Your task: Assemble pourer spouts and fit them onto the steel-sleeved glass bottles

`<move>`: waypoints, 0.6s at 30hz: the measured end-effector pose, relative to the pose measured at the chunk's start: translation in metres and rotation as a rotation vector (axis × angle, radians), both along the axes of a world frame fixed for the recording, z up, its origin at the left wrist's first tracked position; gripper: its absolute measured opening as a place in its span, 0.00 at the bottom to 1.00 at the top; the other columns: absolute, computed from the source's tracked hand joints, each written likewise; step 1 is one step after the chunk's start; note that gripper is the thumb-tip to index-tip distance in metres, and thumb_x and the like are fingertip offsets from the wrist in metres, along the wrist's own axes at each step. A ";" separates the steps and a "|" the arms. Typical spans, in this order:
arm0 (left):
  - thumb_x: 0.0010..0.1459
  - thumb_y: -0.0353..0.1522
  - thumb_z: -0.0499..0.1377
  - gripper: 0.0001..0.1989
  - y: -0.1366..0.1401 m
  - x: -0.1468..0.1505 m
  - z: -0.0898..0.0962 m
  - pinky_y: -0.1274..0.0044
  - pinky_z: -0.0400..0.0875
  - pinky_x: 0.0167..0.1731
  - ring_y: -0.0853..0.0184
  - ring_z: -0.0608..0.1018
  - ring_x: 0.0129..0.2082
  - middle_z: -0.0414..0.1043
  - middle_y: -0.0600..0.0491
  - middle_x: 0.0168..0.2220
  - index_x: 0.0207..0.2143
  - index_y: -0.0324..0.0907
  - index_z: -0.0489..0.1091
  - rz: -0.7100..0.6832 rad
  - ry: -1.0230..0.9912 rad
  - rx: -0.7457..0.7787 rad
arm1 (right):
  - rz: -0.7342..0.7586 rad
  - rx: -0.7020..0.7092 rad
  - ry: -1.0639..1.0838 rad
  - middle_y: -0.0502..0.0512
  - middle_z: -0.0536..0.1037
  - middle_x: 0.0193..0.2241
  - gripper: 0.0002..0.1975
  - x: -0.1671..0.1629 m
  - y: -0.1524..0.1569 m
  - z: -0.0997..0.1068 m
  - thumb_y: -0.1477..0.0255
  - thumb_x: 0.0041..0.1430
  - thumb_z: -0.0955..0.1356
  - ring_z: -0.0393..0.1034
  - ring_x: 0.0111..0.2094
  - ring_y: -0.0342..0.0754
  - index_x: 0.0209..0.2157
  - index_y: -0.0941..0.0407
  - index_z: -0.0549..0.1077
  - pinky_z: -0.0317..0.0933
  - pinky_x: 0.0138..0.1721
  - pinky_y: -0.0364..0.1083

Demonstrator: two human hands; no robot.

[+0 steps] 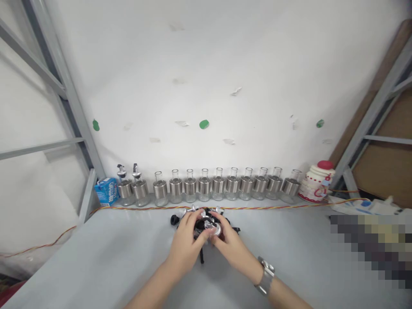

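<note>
My right hand [229, 243] is closed on a silver-and-black pour spout [216, 230] held above the middle of the table. Curled against the same piece from the other side is my left hand [186, 242], its thumb tip at the silver part. The fingers partly hide the spout. Beneath and around both hands lies a pile of black and silver spout parts, with a round black piece [174, 219] at its left edge and a thin black stem [201, 256] pointing toward me.
Glass bottles with metal sleeves [204, 185] line the wall, several without tops. Two at the left carry spouts [136, 171]. A blue carton [107, 192] and a white-and-red jar [317, 182] flank the row. A twisted wire [154, 208] runs before it; the table [112, 253] is grey.
</note>
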State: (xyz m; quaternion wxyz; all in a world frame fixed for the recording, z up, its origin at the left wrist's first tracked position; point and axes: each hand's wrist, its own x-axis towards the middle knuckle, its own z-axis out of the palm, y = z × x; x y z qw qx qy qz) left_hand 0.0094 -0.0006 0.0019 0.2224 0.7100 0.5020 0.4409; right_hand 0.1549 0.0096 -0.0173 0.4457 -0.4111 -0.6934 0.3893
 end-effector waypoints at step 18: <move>0.58 0.31 0.44 0.09 -0.009 0.013 -0.013 0.71 0.63 0.39 0.65 0.67 0.36 0.61 0.49 0.36 0.37 0.41 0.61 -0.003 -0.097 0.046 | -0.002 0.265 -0.194 0.53 0.68 0.32 0.14 0.006 -0.011 0.028 0.72 0.57 0.60 0.65 0.33 0.45 0.46 0.54 0.64 0.61 0.37 0.45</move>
